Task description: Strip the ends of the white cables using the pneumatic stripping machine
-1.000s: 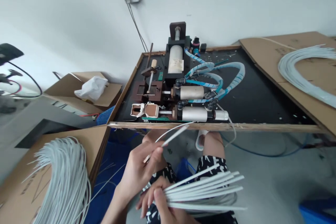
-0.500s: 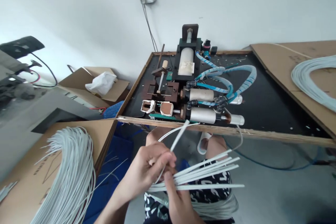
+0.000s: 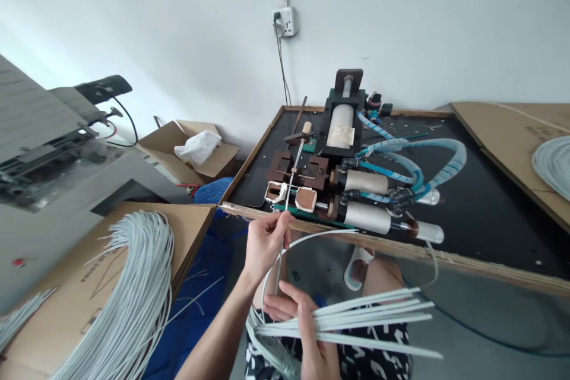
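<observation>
Pinches a single wire [image 3: 289, 193] at the machine [image 3: 342, 124] with left hand [image 3: 268, 241]; clasps a wire bundle [image 3: 374, 314] in right hand [image 3: 308, 323], well apart from a cardboard box [image 3: 159, 158] holding a white bag [image 3: 199, 148].

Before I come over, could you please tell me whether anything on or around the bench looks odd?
Ragged white material edges the two brown pads beyond the left hand, looking untidy and possibly worn. Small pale scraps litter the black tabletop, and a stray wire sticks out from the bundle on the left cardboard.
</observation>
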{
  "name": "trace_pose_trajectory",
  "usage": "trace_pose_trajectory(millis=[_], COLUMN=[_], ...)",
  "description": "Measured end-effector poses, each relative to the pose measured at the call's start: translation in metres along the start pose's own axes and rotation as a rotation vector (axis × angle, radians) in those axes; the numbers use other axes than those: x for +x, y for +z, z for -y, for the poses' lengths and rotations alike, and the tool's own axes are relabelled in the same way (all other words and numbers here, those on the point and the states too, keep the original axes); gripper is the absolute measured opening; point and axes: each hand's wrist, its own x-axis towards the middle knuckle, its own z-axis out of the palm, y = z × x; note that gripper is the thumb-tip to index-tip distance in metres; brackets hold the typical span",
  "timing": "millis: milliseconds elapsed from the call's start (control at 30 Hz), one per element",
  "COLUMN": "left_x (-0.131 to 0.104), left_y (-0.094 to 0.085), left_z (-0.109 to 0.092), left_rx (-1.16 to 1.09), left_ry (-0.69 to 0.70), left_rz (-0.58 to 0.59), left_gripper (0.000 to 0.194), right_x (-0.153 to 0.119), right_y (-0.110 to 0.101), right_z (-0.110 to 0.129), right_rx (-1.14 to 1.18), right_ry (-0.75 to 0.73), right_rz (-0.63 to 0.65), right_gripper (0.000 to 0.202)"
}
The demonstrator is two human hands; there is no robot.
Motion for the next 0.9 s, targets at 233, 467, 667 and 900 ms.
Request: trace_pose_trajectory(millis=[233,467,667,900], left_x=[0.001,0.002,0.004,-0.012], left_y=[-0.002,-0.006,-0.005,0.006], left_z=[0.002,0.001,0.005,0.018], left_rx=[-0.004,0.046,-0.002,-0.220], left_ry=[-0.008,0.019,0.044,0.058], left_rz=[-0.021,-0.024,-0.026,-0.160], left_gripper=[0.035,0.036,0.034,0.041], right_x=[0.017,0.007,0.000,0.000], right_y=[-0.017,-0.006,0.000,0.012], right_z=[-0.006,-0.009,-0.010,-0.024], right_rx=[0.067,-0.121,-0.230,-0.158], right_ry=[0.056,-0.032,-0.095,-0.269], right_rz=[0.097,-0.048,-0.126,0.029], right_gripper=[0.058,0.066,0.057,0.052])
